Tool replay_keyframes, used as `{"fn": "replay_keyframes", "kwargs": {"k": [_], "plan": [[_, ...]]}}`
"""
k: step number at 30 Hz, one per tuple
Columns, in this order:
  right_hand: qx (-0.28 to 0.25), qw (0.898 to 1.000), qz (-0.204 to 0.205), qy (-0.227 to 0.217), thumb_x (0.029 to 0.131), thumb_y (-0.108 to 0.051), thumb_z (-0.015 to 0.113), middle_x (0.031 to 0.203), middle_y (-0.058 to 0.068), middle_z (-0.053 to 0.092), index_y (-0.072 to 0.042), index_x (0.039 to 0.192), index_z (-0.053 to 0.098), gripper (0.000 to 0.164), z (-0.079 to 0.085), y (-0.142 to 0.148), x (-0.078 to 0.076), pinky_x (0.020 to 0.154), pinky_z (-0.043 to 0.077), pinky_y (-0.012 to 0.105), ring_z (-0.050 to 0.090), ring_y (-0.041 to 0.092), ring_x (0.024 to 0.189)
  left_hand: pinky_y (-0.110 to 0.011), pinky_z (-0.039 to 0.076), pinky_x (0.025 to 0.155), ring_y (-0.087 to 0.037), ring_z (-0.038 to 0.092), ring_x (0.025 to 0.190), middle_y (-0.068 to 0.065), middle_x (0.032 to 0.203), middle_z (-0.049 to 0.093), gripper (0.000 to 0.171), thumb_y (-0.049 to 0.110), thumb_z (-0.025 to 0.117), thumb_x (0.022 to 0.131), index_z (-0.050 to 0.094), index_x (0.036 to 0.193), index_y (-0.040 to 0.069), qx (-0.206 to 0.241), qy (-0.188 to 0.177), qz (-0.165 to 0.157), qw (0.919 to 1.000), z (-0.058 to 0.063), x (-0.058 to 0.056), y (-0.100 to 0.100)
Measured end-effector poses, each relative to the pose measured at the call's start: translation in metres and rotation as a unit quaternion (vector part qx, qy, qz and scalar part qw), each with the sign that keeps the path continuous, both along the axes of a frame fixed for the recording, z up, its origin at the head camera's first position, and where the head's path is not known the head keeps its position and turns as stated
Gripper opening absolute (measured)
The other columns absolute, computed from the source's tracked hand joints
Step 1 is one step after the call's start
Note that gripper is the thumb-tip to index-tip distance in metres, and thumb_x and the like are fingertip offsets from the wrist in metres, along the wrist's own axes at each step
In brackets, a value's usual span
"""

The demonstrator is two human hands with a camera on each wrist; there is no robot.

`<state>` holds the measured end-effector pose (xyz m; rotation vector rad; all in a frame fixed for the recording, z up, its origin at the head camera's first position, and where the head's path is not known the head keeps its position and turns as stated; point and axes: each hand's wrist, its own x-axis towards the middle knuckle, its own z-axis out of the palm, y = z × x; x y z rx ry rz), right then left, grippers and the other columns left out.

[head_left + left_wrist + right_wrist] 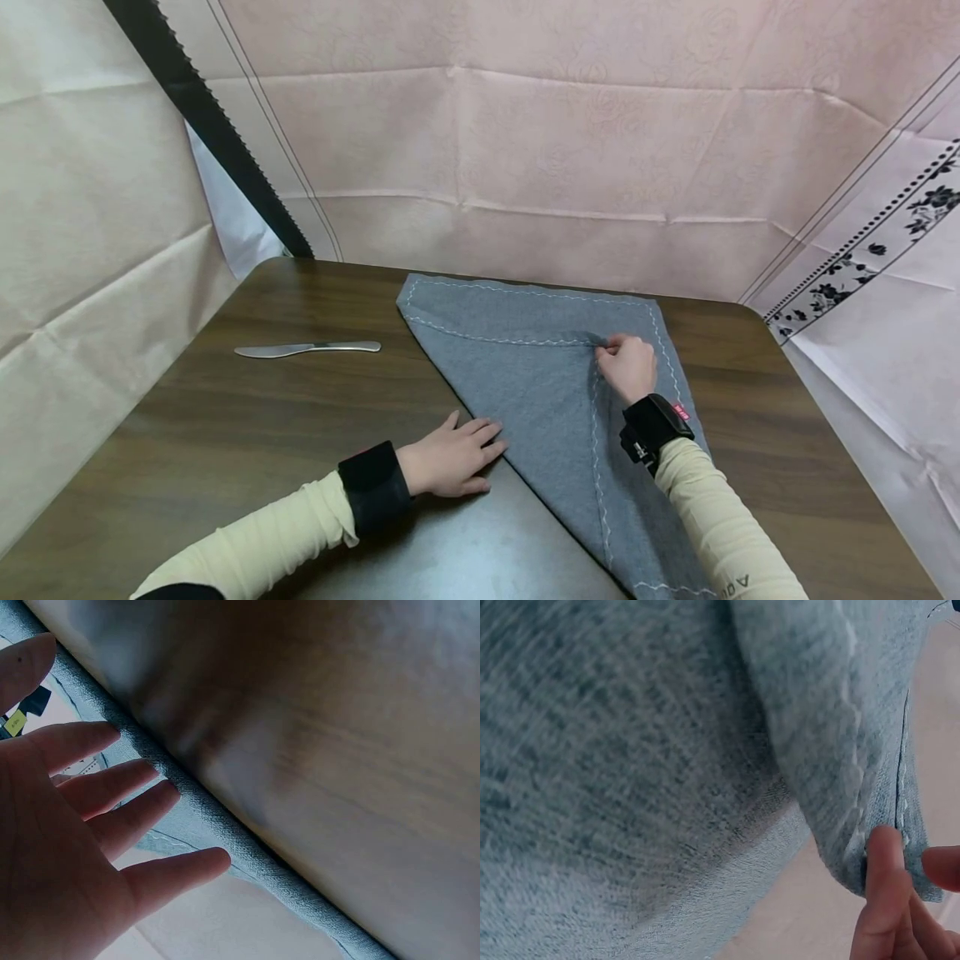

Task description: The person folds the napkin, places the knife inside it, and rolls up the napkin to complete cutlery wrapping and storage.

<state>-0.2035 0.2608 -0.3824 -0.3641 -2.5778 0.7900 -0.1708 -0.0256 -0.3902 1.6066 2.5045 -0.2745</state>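
A blue-grey cloth (517, 383) with white stitching along its hems lies folded slantwise on the table. My right hand (628, 367) pinches a corner of the cloth's upper layer, over its right half. Seen from the right wrist, that hand (892, 915) has its fingers at the stitched corner, and the layer hangs in a loose curve. My left hand (453, 457) lies palm down with fingers spread, its fingertips at the slanted folded edge. The left wrist view has this hand (90, 825) with straight fingers along the rolled fold (217, 817).
A silver table knife (307, 349) lies on the wooden table (225, 433), left of the cloth, its handle to the right. Pale hanging sheets (525, 150) close off the back and both sides. The cloth's top edge is near the table's far edge.
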Motion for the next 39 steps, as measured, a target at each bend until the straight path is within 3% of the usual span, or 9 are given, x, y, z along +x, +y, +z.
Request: {"fn": "replay_keyframes", "kwargs": {"k": [7, 15, 22, 29, 39], "plan": [[0.011, 1.0, -0.005, 0.008, 0.079, -0.008, 0.053, 0.075, 0.014, 0.067, 0.002, 0.084, 0.067, 0.018, 0.0, 0.002, 0.001, 0.066, 0.043, 0.045, 0.06, 0.033, 0.072, -0.052, 0.029, 0.099, -0.022, 0.028, 0.132, -0.008, 0.143, 0.033, 0.056, 0.043, 0.049, 0.091, 0.04, 0.138, 0.015, 0.007, -0.007, 0.008, 0.9999, 0.001, -0.003, 0.004], [0.0, 1.0, -0.007, -0.011, 0.08, -0.008, 0.049, 0.086, 0.02, 0.066, 0.005, 0.095, 0.066, 0.026, -0.001, 0.005, 0.0, 0.073, 0.043, 0.048, 0.059, 0.039, 0.084, -0.051, 0.028, 0.099, -0.021, 0.027, 0.132, -0.008, 0.143, 0.033, 0.056, 0.043, 0.049, 0.091, 0.04, 0.139, 0.016, 0.004, -0.016, 0.014, 0.9998, 0.003, -0.009, 0.006], [-0.004, 1.0, -0.003, -0.024, 0.08, -0.007, 0.047, 0.093, 0.022, 0.065, 0.004, 0.094, 0.066, 0.026, 0.001, 0.008, 0.001, 0.075, 0.042, 0.049, 0.057, 0.042, 0.088, -0.051, 0.027, 0.1, -0.021, 0.027, 0.132, -0.008, 0.143, 0.033, 0.055, 0.042, 0.05, 0.091, 0.04, 0.139, 0.016, 0.004, -0.022, 0.016, 0.9996, 0.005, -0.011, 0.007], [-0.003, 0.999, 0.001, -0.036, 0.082, -0.008, 0.047, 0.107, 0.025, 0.06, 0.007, 0.107, 0.063, 0.033, 0.003, 0.011, 0.002, 0.083, 0.04, 0.05, 0.053, 0.044, 0.1, -0.051, 0.026, 0.101, -0.02, 0.026, 0.133, -0.007, 0.144, 0.033, 0.056, 0.043, 0.049, 0.091, 0.039, 0.139, 0.017, 0.001, -0.019, 0.02, 0.9996, 0.003, -0.014, 0.012], [-0.006, 0.999, 0.007, -0.037, 0.084, -0.008, 0.048, 0.108, 0.028, 0.059, 0.012, 0.113, 0.056, 0.037, 0.004, 0.015, 0.003, 0.087, 0.038, 0.05, 0.051, 0.045, 0.102, -0.05, 0.025, 0.102, -0.02, 0.024, 0.134, -0.006, 0.145, 0.03, 0.056, 0.044, 0.048, 0.092, 0.037, 0.14, 0.018, -0.01, -0.021, 0.021, 0.9995, 0.003, -0.018, 0.019]]}}
